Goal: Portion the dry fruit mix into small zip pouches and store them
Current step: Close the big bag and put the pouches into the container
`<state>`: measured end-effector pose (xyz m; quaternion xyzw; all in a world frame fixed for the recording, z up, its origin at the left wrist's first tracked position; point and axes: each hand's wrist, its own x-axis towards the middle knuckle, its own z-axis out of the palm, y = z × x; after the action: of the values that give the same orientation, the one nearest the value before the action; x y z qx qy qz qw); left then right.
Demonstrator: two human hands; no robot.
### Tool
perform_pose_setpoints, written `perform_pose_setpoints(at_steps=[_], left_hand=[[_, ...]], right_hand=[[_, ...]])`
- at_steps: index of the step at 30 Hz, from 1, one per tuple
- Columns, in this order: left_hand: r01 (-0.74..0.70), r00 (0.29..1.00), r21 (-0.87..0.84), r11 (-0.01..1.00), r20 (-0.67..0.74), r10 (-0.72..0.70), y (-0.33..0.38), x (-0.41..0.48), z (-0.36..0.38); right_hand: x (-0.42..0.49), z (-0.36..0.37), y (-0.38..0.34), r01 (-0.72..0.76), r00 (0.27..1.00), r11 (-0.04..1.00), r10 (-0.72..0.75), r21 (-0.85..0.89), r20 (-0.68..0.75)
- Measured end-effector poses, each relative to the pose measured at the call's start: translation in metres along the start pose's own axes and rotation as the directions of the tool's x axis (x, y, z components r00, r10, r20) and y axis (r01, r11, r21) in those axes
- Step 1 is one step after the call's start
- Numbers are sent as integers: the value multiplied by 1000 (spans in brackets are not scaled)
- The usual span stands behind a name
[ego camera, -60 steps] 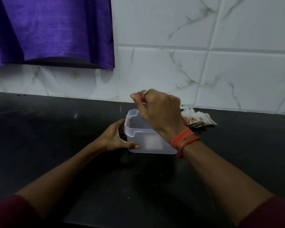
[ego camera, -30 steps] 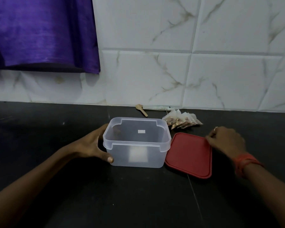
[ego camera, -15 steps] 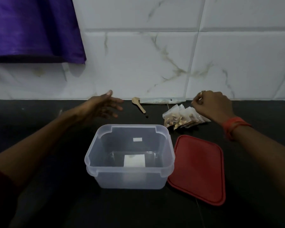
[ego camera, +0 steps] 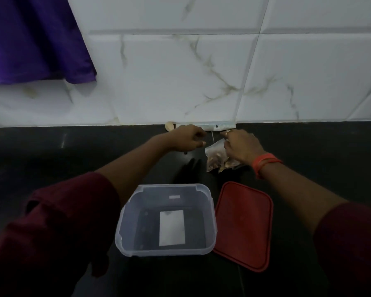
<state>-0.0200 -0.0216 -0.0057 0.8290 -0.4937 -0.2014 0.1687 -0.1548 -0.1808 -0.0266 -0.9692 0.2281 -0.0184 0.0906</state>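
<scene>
Under the right grip (ego camera: 241, 146), clamped, small clear zip pouches of dry fruit mix (ego camera: 215, 157): portioning apparently done. Nearer than both grips, translucent plastic box (ego camera: 165, 185) empty, red plastic lid (ego camera: 243, 224) off; storing left. Curled left grip (ego camera: 189, 139): hold impossible to tell.

Right hand (ego camera: 240, 146) grips the pouches (ego camera: 215, 157) at one o'clock from the box (ego camera: 124, 219); left hand (ego camera: 186, 139), fingers curled, at twelve; lid (ego camera: 242, 226) at three.
</scene>
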Motion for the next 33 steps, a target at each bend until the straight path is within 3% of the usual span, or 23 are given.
perform_pose_setpoints(at_steps=[9, 15, 18, 24, 29, 33], left_hand=[[33, 998, 89, 995, 46, -37, 14, 33, 35], [66, 997, 95, 993, -53, -61, 9, 30, 43], [65, 985, 71, 995, -167, -52, 8, 19, 42], [-20, 972, 20, 1000, -234, 24, 3, -14, 20], [-150, 944, 99, 984, -281, 173, 0, -45, -2], [-224, 906, 173, 959, -325, 270, -2, -73, -19]], right_hand=[[4, -8, -4, -67, 998, 994, 68, 92, -9], [-6, -19, -7, -23, 1000, 985, 24, 170, 0], [-17, -26, -12, -5, 1000, 978, 10, 210, -25], [-38, -46, -26, 117, 993, 991, -116, 60, -19], [-54, -57, -38, 260, 963, 962, -265, -79, -56], [-66, -65, -54, 304, 939, 949, -314, -87, -138]])
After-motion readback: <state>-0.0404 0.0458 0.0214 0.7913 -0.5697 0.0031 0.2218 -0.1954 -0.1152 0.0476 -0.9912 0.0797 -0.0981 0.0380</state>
